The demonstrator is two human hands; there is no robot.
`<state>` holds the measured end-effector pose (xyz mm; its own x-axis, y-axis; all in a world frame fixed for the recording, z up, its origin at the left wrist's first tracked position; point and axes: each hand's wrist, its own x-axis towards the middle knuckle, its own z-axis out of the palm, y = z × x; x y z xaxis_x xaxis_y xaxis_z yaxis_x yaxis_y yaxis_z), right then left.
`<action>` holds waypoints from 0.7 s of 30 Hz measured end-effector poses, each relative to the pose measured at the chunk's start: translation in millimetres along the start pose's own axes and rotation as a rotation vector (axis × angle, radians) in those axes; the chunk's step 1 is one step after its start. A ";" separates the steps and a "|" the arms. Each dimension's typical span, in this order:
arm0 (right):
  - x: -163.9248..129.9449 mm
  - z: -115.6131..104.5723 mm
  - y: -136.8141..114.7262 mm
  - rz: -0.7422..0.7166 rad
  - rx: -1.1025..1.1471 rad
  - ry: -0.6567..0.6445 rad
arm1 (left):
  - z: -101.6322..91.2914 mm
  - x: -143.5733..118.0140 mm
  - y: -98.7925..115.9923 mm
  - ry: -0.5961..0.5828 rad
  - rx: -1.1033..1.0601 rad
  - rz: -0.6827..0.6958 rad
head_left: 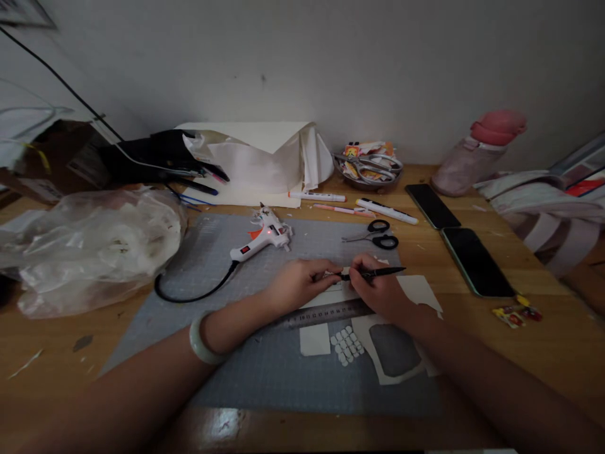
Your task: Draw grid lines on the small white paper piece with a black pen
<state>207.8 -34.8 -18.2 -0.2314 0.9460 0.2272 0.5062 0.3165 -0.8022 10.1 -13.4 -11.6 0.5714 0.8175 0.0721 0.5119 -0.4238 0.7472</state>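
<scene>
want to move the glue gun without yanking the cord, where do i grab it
Take the glue gun by its white handle, the end the black cord leaves from, coming from above and the left. It lies flat on the cutting mat, nozzle pointing away right.

A white glue gun (263, 238) is lying on the grey cutting mat (212, 252), black scissors (375, 234) are resting nearby, and two dark phones (476, 260) are sitting on the worktop (543, 353) beside a pink bottle (477, 153).

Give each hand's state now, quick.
Left hand: fingers pinched on the white paper strip.
Right hand: closed on the black craft knife.
</scene>
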 end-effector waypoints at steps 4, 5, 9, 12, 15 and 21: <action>-0.4 -0.7 -0.4 -0.001 -0.002 -0.007 | -0.9 -0.7 1.6 -0.002 0.001 -0.005; -0.5 -0.9 -0.9 0.003 0.001 -0.008 | -1.1 -0.8 2.0 -0.002 0.001 -0.004; -0.4 -1.3 -2.8 0.015 0.014 -0.012 | -0.9 -0.3 2.7 -0.003 0.006 -0.014; -0.1 -1.3 -3.0 0.014 0.022 -0.016 | -0.6 0.1 2.8 -0.003 0.013 -0.023; -0.2 -1.4 -2.0 0.017 0.025 -0.027 | -0.6 0.3 2.9 -0.014 0.009 -0.024; -1.0 1.0 1.0 0.084 0.170 -0.015 | -0.3 0.4 2.3 -0.021 0.019 -0.027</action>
<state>207.7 -35.4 -19.7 -0.2074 0.9670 0.1476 0.3769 0.2182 -0.9002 11.3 -13.9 -9.7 0.5703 0.8206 0.0383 0.5392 -0.4090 0.7362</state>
